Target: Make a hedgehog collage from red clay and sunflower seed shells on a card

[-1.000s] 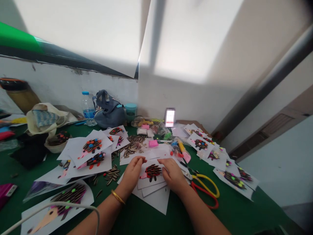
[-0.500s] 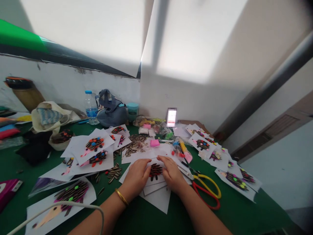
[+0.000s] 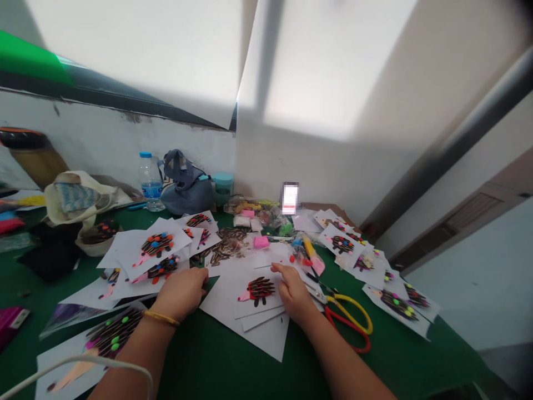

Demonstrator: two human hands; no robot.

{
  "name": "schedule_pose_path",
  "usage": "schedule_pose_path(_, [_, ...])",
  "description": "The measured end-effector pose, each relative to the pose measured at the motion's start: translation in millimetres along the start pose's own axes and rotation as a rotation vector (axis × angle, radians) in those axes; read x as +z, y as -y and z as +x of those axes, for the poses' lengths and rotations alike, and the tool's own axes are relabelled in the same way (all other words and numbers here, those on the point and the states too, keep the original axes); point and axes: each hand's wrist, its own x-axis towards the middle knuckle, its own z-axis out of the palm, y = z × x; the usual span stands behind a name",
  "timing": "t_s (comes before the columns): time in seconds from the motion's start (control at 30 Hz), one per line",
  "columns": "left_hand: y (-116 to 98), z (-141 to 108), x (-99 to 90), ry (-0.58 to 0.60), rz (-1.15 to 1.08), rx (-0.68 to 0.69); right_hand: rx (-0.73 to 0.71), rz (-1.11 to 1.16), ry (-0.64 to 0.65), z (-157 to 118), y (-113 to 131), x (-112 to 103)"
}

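A hedgehog picture (image 3: 261, 290), with a pink snout, red body and dark striped seeds as spines, lies on stacked white paper in front of me. My right hand (image 3: 291, 291) rests at the paper's right edge, its index finger stretched out and the others curled, with nothing seen in it. To the left, my left hand (image 3: 183, 290) is over the loose sunflower seeds beside the left pile of pictures. Its fingers are bent downward, and whatever they hold, if anything, is hidden. A gold bracelet (image 3: 161, 317) circles the left wrist.
Scissors (image 3: 348, 314) with red and yellow handles lie right of the paper. Finished hedgehog pictures (image 3: 156, 244) are piled left, others (image 3: 343, 244) right. Behind are a seed heap (image 3: 227, 244), pink clay (image 3: 261, 242), a phone (image 3: 290, 198), a bottle (image 3: 150, 189) and a blue bag (image 3: 185, 186).
My left hand has moved left, off the hedgehog picture, to the loose seeds. My right hand has shifted little, and the picture between them is now uncovered. The view has moved slightly.
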Motion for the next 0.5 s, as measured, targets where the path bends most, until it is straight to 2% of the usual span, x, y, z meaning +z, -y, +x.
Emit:
schedule_pose_path(0.3, [1.0, 0.2, 1.6, -0.019, 0.041, 0.058, 0.01, 0.016, -0.003, 0.5, 2.9, -0.9])
schedule_pose_path(0.43, [-3.9, -6.7, -4.4, 0.018, 0.203, 0.174, 0.021, 0.014, -0.011, 0.5, 1.6, -0.7])
schedule_pose_path(0.5, [-5.7, -10.0, -8.8, 0.055, 0.296, 0.19, 0.03, 0.014, -0.016, 0.6, 1.2, -0.9])
